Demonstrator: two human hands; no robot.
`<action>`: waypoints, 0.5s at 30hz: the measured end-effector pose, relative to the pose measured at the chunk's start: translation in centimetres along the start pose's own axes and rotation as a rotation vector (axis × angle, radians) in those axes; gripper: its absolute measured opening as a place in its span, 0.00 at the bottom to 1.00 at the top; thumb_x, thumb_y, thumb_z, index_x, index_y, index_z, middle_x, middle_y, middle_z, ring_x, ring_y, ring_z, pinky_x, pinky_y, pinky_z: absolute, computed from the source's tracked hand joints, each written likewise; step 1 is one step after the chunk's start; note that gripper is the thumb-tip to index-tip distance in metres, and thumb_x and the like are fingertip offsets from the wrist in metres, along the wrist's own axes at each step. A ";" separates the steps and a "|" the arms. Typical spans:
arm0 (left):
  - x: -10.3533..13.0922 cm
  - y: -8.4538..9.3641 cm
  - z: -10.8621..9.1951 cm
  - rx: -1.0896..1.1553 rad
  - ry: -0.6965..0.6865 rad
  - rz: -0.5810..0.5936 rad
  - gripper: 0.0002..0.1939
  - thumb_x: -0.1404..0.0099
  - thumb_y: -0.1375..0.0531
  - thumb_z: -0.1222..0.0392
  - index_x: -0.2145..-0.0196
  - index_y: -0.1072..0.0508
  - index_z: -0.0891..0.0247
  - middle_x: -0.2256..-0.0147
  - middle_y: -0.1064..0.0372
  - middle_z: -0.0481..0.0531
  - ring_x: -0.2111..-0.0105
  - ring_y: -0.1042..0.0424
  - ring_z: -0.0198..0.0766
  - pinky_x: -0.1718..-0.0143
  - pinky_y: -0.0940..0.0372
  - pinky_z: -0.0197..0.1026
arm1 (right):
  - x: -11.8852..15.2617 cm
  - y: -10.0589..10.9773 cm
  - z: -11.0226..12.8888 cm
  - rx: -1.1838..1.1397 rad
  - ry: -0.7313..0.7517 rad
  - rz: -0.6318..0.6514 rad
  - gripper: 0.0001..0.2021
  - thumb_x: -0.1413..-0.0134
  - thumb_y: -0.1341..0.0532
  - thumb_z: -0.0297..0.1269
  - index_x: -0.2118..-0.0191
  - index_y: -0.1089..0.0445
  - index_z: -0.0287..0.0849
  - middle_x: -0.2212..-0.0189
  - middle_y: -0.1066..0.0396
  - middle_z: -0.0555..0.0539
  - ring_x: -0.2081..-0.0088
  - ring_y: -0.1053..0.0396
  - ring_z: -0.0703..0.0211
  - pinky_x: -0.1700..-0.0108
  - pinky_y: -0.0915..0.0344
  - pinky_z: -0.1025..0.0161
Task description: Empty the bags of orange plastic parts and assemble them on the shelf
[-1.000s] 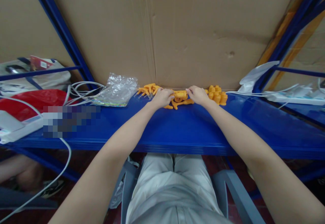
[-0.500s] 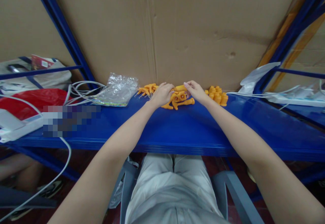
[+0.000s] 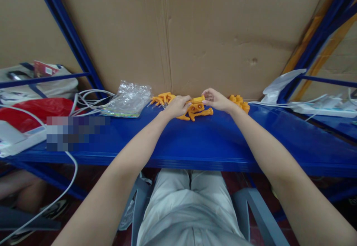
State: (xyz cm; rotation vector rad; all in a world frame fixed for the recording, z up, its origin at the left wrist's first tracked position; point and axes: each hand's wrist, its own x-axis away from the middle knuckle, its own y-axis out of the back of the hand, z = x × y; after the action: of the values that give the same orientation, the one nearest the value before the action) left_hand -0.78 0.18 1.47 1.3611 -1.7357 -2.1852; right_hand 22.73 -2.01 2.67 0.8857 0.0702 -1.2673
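Note:
Between my hands is a small yellow-orange piece (image 3: 197, 99). My left hand (image 3: 180, 105) is closed on its left end, and the fingertips of my right hand (image 3: 214, 99) pinch its right end. Just below on the blue table lie orange parts, one with two round holes (image 3: 196, 107) and a long one with a knobbed end (image 3: 205, 112). Left of my left hand sit curved orange pieces (image 3: 162, 98) with small metal chains (image 3: 157, 105). Stacked orange cylindrical pieces (image 3: 242, 105) stand beyond my right wrist, which partly hides them.
A clear plastic bag (image 3: 129, 99) lies left on the blue table (image 3: 195, 141). White cables (image 3: 93, 95), a red bag (image 3: 36, 111) and a power strip (image 3: 25, 141) are farther left. Cardboard (image 3: 195, 34) stands behind. Another person's leg (image 3: 25, 190) shows at lower left.
My right hand has shifted slightly right and down, now covering part of the cylindrical pieces. My left hand has dropped slightly, and the yellow-orange piece sits a little lower.

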 end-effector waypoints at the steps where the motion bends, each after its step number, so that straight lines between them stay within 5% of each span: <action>1: 0.0 0.0 0.0 -0.003 0.006 0.005 0.13 0.31 0.48 0.60 0.56 0.25 0.65 0.62 0.22 0.58 0.60 0.24 0.47 0.56 0.33 0.45 | 0.0 0.0 -0.1 0.075 0.038 0.002 0.13 0.48 0.36 0.33 0.57 0.38 0.45 0.58 0.30 0.47 0.65 0.31 0.61 0.60 0.32 0.60; 9: 0.2 0.3 0.0 -0.012 0.015 0.031 0.11 0.32 0.47 0.59 0.61 0.26 0.64 0.67 0.23 0.57 0.66 0.24 0.45 0.63 0.36 0.42 | 0.7 -0.6 1.3 0.726 0.164 0.047 0.17 0.43 0.40 0.36 0.48 0.33 0.42 0.51 0.26 0.38 0.52 0.29 0.46 0.50 0.36 0.50; 15: 0.3 0.2 -0.3 -0.013 -0.036 0.041 0.11 0.34 0.46 0.61 0.62 0.24 0.64 0.69 0.23 0.56 0.67 0.24 0.44 0.63 0.36 0.41 | 0.9 -2.4 2.4 0.894 0.222 0.084 0.18 0.33 0.45 0.40 0.43 0.31 0.40 0.45 0.27 0.34 0.42 0.33 0.41 0.40 0.44 0.42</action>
State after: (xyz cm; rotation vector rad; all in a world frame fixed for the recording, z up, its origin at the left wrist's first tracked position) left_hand -0.88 -0.24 1.45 1.2798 -1.7414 -2.2094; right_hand 19.97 -4.22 2.58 1.7725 -0.3844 -1.1046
